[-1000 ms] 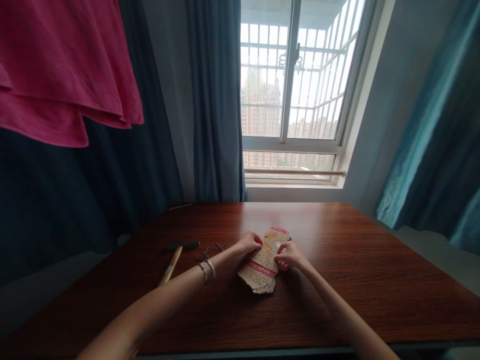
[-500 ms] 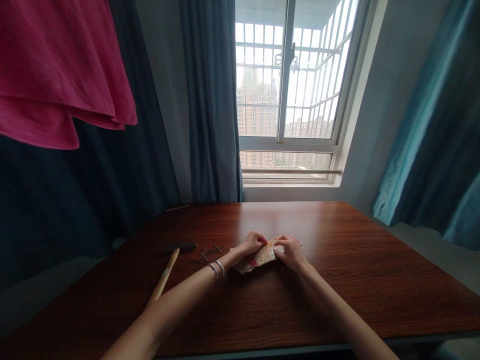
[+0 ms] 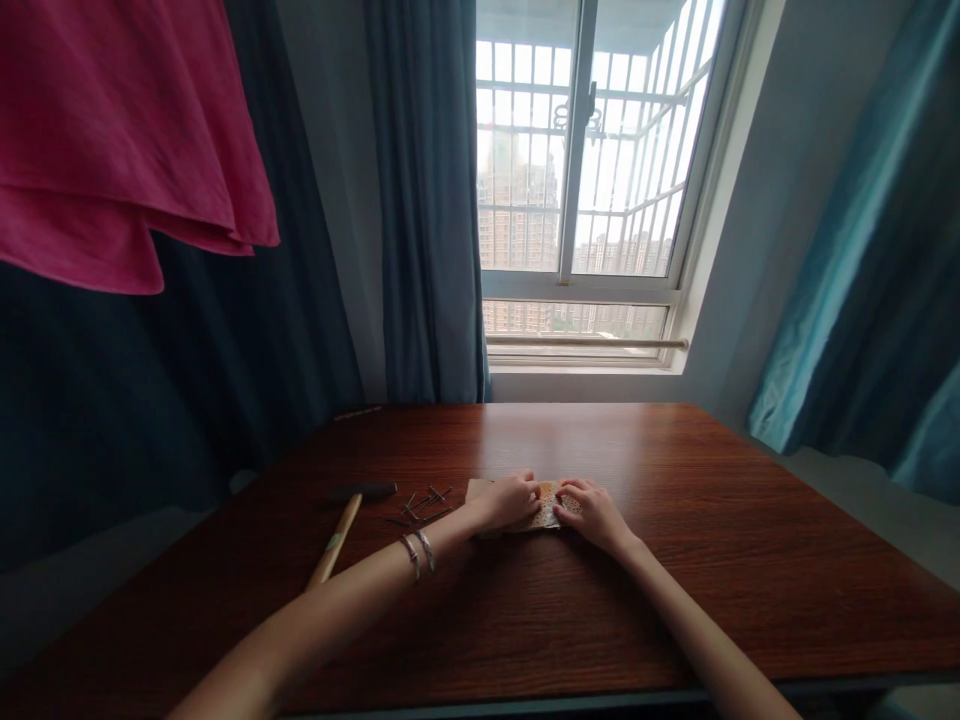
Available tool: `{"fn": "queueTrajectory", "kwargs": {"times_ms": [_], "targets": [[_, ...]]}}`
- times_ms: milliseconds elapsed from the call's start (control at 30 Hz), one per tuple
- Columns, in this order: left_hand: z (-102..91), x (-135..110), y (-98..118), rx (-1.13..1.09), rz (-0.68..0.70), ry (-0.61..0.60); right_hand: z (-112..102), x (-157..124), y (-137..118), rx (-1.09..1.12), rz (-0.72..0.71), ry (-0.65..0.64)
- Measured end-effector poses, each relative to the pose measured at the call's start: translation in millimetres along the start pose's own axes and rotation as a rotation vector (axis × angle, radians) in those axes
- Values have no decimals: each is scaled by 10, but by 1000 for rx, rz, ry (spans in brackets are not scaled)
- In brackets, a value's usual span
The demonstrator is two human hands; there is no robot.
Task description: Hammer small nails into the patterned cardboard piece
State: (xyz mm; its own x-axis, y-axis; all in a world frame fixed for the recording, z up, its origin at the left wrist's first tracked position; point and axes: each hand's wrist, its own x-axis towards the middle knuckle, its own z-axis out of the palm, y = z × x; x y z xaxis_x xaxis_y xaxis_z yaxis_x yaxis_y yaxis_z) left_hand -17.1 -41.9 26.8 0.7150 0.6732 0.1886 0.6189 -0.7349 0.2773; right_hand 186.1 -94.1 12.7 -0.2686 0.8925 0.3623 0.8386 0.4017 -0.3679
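A flat, pale tan piece with a dotted, partly coloured top (image 3: pixel 548 508) lies on the table between my two hands. It looks like cardboard or a thin board, but its exact kind is hard to make out. My left hand (image 3: pixel 510 500), with bracelets at the wrist, curls its fingers onto its left part. On the right part, my right hand (image 3: pixel 592 512) presses with bent fingers and thumb. Both hands cover much of the piece. Left of my left hand, several loose nails (image 3: pixel 420 503) lie in a small heap. A hammer (image 3: pixel 336 540) with a wooden handle rests beyond them.
The brown wooden table (image 3: pixel 675 590) reaches to the wall under a barred window (image 3: pixel 570 200). Blue curtains (image 3: pixel 427 200) hang on both sides. Pink cloth (image 3: pixel 127 140) hangs at the upper left. Part of the hammer handle is behind my left forearm.
The dotted piece has turned to lie straighter across the table. My left hand has slid right over it, and my right hand has shifted slightly down and right.
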Motion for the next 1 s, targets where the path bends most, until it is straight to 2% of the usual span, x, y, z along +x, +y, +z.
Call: {"fn": "queueTrajectory", "kwargs": {"times_ms": [100,200,367,500,600,1000], "targets": [[-35,-160,56,101,101,35,64,-30,-49,-50,31,42],[-42,-270,67,106,141,60,123,-69,-114,-87,70,90],[35,-347,74,54,136,168,143,-98,-191,-107,101,118],[90,-354,97,8,81,226,67,-56,-197,-89,115,59],[85,-334,81,-40,62,212,18,-35,-193,-78,121,27],[113,-278,-96,-161,16,142,72,-74,-166,-90,139,74]]}}
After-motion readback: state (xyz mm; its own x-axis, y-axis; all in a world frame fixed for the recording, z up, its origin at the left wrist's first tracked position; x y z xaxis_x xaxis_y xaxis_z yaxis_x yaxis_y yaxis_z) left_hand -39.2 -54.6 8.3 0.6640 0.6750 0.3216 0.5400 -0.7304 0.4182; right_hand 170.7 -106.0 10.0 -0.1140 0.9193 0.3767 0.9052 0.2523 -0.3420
